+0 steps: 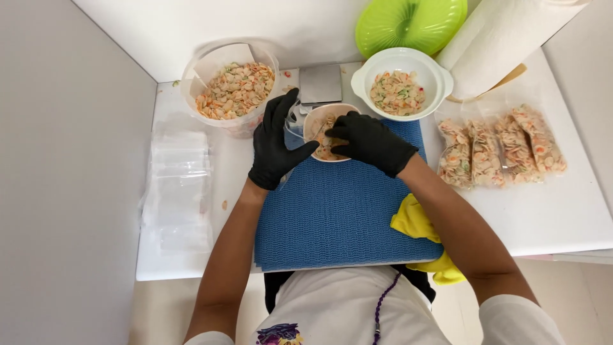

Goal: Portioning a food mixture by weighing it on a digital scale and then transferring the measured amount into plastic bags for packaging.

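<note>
**Hands at the small bowl**

Your left hand (276,142), in a black glove, sits at 9 o'clock of the small bowl (325,131), its fingers (285,102) closed narrowly on a clear bag (294,126) held against the rim. Your right hand (371,142), also gloved, covers the bowl's 3 o'clock side; whether those fingers pinch anything cannot be told. The bowl holds coloured shell pasta and stands at the 12 o'clock edge of the blue mat (338,217), touching it.

At 10 o'clock of the bowl stands a clear tub (235,89) of the same pasta. At 1 o'clock is a white bowl (401,83), also filled. A scale (320,83) lies just behind the small bowl. Four filled bags (501,150) lie at 3 o'clock on the surface (543,217). Empty bags (179,185) are stacked at 8 o'clock. A yellow cloth (415,220) lies under your right forearm.
</note>
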